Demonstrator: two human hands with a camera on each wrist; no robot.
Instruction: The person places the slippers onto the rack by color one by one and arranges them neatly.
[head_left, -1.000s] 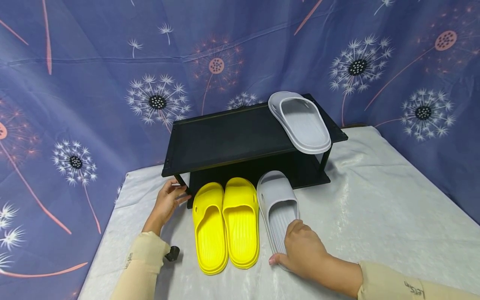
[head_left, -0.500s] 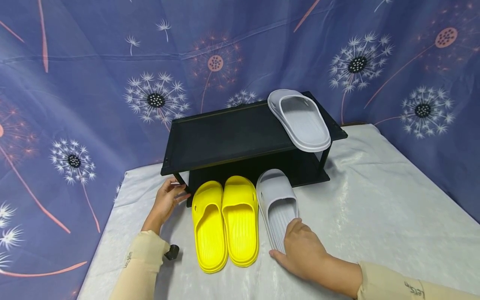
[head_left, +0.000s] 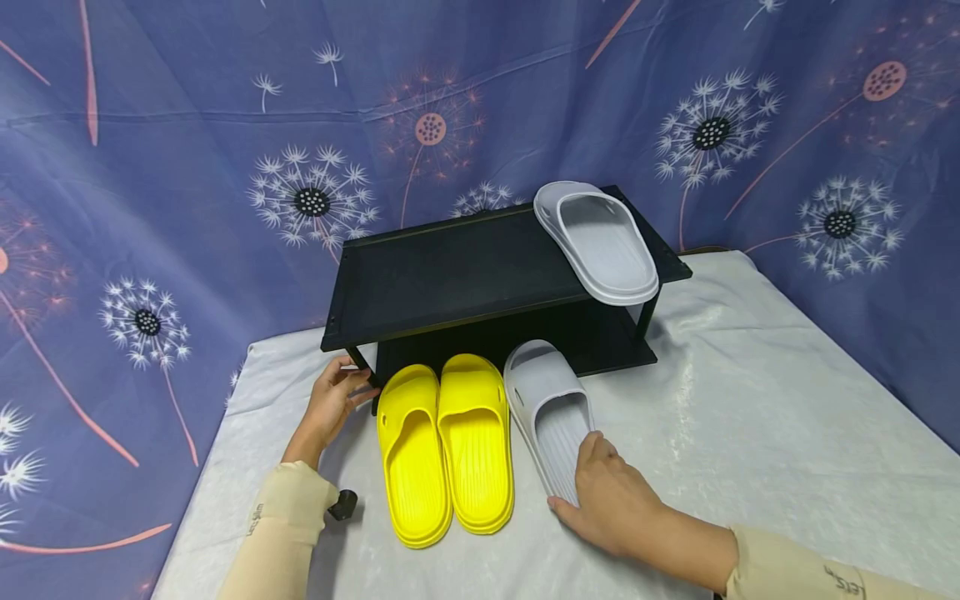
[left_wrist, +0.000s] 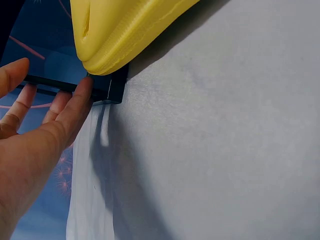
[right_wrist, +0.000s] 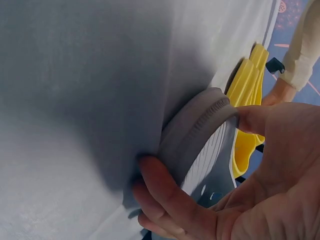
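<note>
My right hand (head_left: 615, 496) grips a grey slipper (head_left: 542, 379) by its heel, thumb on the left edge and fingers on the right. Its toe points at the shoe rack and leans left, right beside a pair of yellow slippers (head_left: 474, 467). In the right wrist view, the thumb and fingers span the slipper's heel (right_wrist: 200, 125). My left hand (head_left: 333, 404) is at the left end of the black shoe rack (head_left: 442, 271), its extended fingertips touching the lower frame (left_wrist: 65, 86) in the left wrist view. Another grey slipper (head_left: 603, 246) lies on the rack's top shelf, at the right.
The rack's lower shelf (head_left: 611, 337) extends behind the toes of the slippers. A small black object (head_left: 343, 505) shows beside the left cuff. White cloth (head_left: 750, 400) covers the table, and a blue dandelion-print curtain (head_left: 525, 83) hangs behind.
The toe of the held grey slipper has swung left, with my right hand shifting slightly right. The yellow slippers have moved a little left. My left hand stays at the rack.
</note>
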